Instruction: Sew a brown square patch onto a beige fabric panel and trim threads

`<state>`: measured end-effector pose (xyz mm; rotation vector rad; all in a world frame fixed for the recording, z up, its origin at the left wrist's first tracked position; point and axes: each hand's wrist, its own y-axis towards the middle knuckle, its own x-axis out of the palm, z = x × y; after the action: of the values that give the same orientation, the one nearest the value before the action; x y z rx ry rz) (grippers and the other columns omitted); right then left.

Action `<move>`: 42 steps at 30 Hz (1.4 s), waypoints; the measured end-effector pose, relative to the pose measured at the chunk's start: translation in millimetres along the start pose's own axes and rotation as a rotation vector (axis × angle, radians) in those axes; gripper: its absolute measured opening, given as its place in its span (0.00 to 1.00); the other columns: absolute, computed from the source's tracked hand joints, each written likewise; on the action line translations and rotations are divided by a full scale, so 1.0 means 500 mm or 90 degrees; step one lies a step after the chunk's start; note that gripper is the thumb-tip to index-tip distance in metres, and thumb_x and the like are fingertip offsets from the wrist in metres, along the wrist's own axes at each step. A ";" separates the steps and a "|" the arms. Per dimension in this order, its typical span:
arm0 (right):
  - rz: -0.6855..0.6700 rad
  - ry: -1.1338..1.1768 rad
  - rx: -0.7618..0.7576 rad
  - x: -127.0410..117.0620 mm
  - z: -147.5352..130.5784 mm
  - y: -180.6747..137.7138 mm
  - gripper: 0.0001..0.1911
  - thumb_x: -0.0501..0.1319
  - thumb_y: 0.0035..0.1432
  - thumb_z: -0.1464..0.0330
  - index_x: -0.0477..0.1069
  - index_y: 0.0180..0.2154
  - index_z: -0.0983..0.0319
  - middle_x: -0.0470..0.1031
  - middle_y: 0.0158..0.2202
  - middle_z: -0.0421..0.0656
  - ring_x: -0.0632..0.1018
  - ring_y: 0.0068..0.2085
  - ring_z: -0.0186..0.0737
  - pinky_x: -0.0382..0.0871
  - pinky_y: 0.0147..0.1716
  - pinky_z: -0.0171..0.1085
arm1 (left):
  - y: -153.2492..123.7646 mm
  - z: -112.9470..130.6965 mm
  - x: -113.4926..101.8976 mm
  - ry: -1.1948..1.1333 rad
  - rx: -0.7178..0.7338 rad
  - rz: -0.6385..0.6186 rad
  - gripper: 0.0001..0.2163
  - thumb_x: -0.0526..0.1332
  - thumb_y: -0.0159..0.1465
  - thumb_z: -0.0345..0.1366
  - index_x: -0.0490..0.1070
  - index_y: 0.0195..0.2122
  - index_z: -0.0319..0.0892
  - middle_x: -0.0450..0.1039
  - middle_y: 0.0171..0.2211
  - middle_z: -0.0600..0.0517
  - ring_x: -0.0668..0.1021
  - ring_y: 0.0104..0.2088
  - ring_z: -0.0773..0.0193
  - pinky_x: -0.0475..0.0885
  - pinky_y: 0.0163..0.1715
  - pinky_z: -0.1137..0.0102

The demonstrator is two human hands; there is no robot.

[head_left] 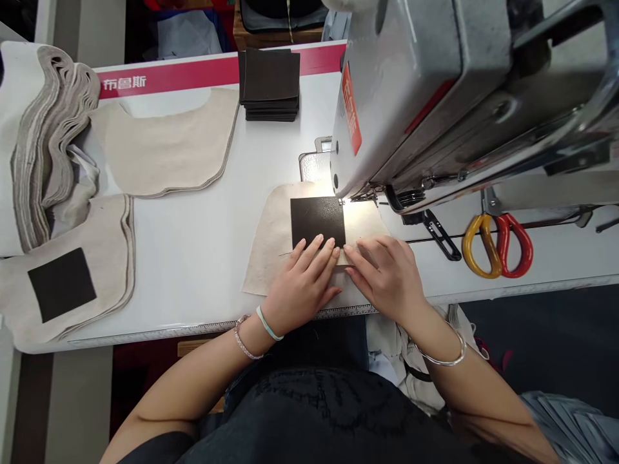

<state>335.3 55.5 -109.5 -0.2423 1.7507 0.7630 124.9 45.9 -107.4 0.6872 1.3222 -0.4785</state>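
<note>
A beige fabric piece (268, 248) lies on the sewing machine bed, with a dark square patch (316, 216) flat on top of it. The patch's right edge sits by the needle area of the sewing machine (401, 96), under its light. My left hand (307, 277) rests flat, fingers stretched out over the patch's lower edge and the fabric. Close beside it, my right hand (387, 274) has its fingers bent, with thumb and index finger closed at the fabric's near edge. Part of that edge is hidden under both hands.
A stack of dark patches (271, 80) stands at the back. Cut beige pieces (169, 148) and a folded fabric pile (36, 148) lie left, near another piece bearing a dark patch (62, 283). Scissors (498, 241) with yellow and red handles lie right.
</note>
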 end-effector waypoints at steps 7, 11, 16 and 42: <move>0.018 0.022 0.000 0.000 -0.001 -0.011 0.12 0.63 0.60 0.69 0.73 0.46 0.63 0.76 0.44 0.50 0.70 0.46 0.48 0.64 0.41 0.46 | -0.043 0.006 -0.012 0.018 -0.015 0.017 0.22 0.58 0.67 0.40 0.68 0.58 0.32 0.73 0.54 0.41 0.72 0.55 0.47 0.65 0.57 0.54; 0.016 0.036 -0.009 -0.004 0.000 -0.015 0.10 0.62 0.60 0.71 0.72 0.45 0.62 0.77 0.42 0.48 0.71 0.44 0.46 0.64 0.40 0.45 | -0.061 0.007 -0.015 0.021 -0.008 0.027 0.20 0.59 0.66 0.38 0.69 0.57 0.31 0.75 0.52 0.42 0.73 0.51 0.51 0.67 0.54 0.56; 0.010 0.048 -0.017 -0.006 0.002 -0.012 0.10 0.62 0.60 0.72 0.72 0.45 0.63 0.77 0.41 0.47 0.71 0.43 0.45 0.64 0.40 0.44 | -0.075 0.009 -0.017 0.020 -0.012 0.028 0.20 0.59 0.66 0.37 0.69 0.56 0.32 0.75 0.52 0.43 0.73 0.52 0.51 0.66 0.55 0.56; 0.015 0.014 -0.008 -0.003 -0.004 0.017 0.12 0.61 0.62 0.68 0.75 0.46 0.65 0.75 0.33 0.45 0.69 0.37 0.43 0.61 0.35 0.42 | 0.014 0.017 -0.012 0.051 -0.037 -0.040 0.25 0.49 0.71 0.45 0.62 0.63 0.34 0.66 0.63 0.47 0.68 0.58 0.52 0.64 0.52 0.57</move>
<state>329.8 60.7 -104.6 -0.2391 1.7731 0.7912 134.4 44.5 -99.6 0.6233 1.4302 -0.4646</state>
